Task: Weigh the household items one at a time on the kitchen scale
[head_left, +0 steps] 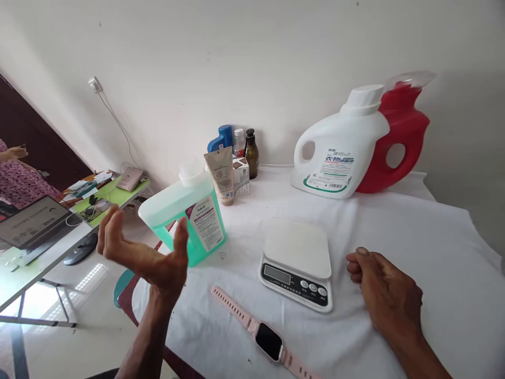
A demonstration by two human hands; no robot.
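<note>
My left hand is raised in front of a clear jug of green liquid, thumb and fingers spread with nothing between them. Part of the jug is hidden behind the hand. To the right, my right hand rests over the white cloth in a loose fist, and nothing shows in it. Between the hands lies a white digital kitchen scale, its platform bare and its display blank. A smartwatch with a pink strap lies face up in front of the scale, its screen dark.
At the back stand a white detergent bottle, a red jug, a beige tube, a small box, a dark pump bottle and a blue bottle. Left, another table holds a laptop; a person is beyond.
</note>
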